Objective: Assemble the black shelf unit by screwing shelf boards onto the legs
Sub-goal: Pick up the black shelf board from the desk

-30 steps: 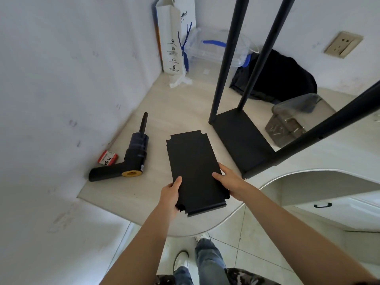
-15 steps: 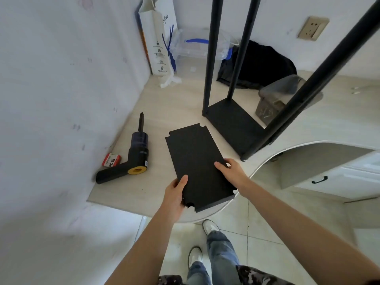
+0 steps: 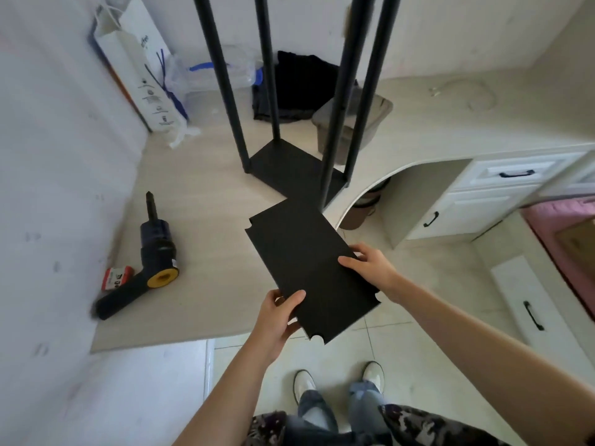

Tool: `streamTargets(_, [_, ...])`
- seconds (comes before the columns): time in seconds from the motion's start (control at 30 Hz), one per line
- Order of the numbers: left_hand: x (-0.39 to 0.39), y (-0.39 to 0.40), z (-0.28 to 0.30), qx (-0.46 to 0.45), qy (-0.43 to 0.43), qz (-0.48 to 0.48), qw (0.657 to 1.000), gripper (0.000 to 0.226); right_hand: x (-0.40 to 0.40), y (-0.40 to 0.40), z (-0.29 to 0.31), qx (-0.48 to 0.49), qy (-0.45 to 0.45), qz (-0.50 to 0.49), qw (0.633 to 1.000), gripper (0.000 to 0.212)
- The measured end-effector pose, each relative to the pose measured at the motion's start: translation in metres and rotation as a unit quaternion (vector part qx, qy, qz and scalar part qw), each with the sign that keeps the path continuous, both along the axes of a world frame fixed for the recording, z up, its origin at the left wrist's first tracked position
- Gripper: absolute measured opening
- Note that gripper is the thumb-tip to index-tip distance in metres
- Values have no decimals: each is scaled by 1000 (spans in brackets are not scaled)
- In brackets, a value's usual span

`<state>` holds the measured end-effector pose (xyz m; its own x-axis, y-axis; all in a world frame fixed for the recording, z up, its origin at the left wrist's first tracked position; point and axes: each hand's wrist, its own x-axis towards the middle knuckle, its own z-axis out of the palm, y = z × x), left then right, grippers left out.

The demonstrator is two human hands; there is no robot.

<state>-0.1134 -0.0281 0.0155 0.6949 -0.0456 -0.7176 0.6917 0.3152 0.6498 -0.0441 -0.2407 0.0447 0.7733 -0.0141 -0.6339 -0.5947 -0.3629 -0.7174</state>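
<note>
A flat black shelf board (image 3: pixel 306 262) with notched corners is held lifted above the desk's front edge. My left hand (image 3: pixel 278 320) pinches its near left edge, thumb on top. My right hand (image 3: pixel 370 268) grips its right long edge, fingers over the top. Behind it on the desk stands the shelf frame: a black base board (image 3: pixel 289 165) with several upright black legs (image 3: pixel 225 88) rising out of view. The loose board's far end nearly reaches the frame's nearest leg (image 3: pixel 338 117).
A black and yellow electric screwdriver (image 3: pixel 145 268) lies on the wooden desk (image 3: pixel 199 204) at left, beside a small red box (image 3: pixel 116 276). A paper bag (image 3: pixel 141 75), clear plastic containers (image 3: pixel 351 123) and black cloth (image 3: pixel 299 85) crowd the back. White drawers (image 3: pixel 502 185) stand right.
Both hands have lifted the shelf board off the desk and carried it right and toward me, past the desk's edge. The view has tilted so all the legs now show.
</note>
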Motion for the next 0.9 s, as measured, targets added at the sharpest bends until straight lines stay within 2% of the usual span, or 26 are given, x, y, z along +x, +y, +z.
streamTargets(0.2, [-8, -80, -4, 31, -14, -126, 991, 35, -60, -90, -5, 14, 23, -127, 992, 43])
streamTargets(0.4, [-16, -184, -15, 31, -7, -245, 969, 36, -132, -192, -24, 25, 30, -258, 965, 49])
streamTargets(0.67, [-39, -336, -44, 67, 17, -409, 910, 34, -225, -330, -55, 57, 68, -346, 934, 42])
streamTargets(0.9, [-50, -458, -103, 94, 66, -465, 878, 26, -272, -410, -118, 73, 71, -416, 904, 41])
